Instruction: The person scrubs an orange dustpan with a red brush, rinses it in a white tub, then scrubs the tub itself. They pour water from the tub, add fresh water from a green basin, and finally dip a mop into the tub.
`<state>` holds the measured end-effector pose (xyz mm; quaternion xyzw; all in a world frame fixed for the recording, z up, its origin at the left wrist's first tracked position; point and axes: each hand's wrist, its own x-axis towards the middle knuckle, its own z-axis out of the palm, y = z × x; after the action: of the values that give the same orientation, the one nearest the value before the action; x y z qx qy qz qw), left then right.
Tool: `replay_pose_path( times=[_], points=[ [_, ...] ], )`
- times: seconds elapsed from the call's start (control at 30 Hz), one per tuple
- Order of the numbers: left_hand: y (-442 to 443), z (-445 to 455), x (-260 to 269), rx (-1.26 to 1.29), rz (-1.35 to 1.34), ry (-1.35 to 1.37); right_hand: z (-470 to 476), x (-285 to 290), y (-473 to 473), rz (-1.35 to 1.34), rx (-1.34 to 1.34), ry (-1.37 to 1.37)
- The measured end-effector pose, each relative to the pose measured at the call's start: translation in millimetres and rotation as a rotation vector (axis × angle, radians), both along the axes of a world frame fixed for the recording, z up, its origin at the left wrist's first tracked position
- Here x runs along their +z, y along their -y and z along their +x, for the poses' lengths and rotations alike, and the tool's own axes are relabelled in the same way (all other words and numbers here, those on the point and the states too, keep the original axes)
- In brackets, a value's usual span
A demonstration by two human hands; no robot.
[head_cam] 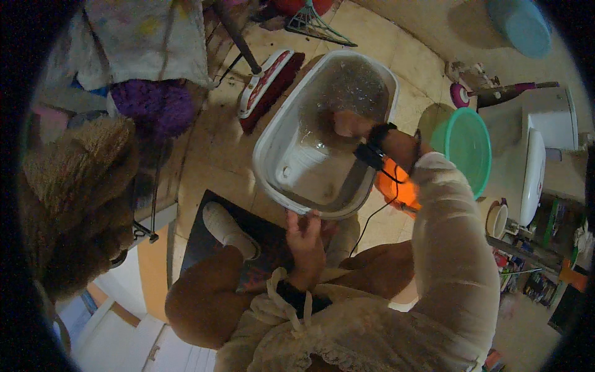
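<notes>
An oval white plastic tub stands tilted in view on the tiled floor before me, with murky water and bubbles toward its far end. My left hand holds the near end of the rim, fingertips on the lip. Inside the tub, my right hand reaches down at the water; its fingers are blurred and partly hidden, so whether it grips anything does not show. A black strap with a small dark device is on the right wrist, and a thin cable hangs from it.
A floor brush or mop head with dark red bristles lies left of the tub. To the right are a green basin and a bright orange object. Towels hang at left; a dark mat lies under my foot.
</notes>
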<state>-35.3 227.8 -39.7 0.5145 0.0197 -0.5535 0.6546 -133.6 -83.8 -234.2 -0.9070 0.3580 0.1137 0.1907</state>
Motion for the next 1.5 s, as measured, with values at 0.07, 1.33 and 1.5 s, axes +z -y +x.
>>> replay_pose_path(
  times=[0.07, 1.33, 1.5],
  points=[
    [-3.1, -1.4, -3.8, 0.008, 0.031, -0.021, -17.4, 14.8, 1.4, 0.217, 0.067, 0.152],
    [-43.4, 15.6, -156.3, 0.003, 0.261, -0.340, 73.5, -52.8, -91.5, 0.130, -0.389, 0.112],
    [-55.7, 22.1, -182.7, -0.029, 0.291, -0.377, 72.8, -66.1, -57.5, 0.132, -0.218, -0.181]
  ],
)
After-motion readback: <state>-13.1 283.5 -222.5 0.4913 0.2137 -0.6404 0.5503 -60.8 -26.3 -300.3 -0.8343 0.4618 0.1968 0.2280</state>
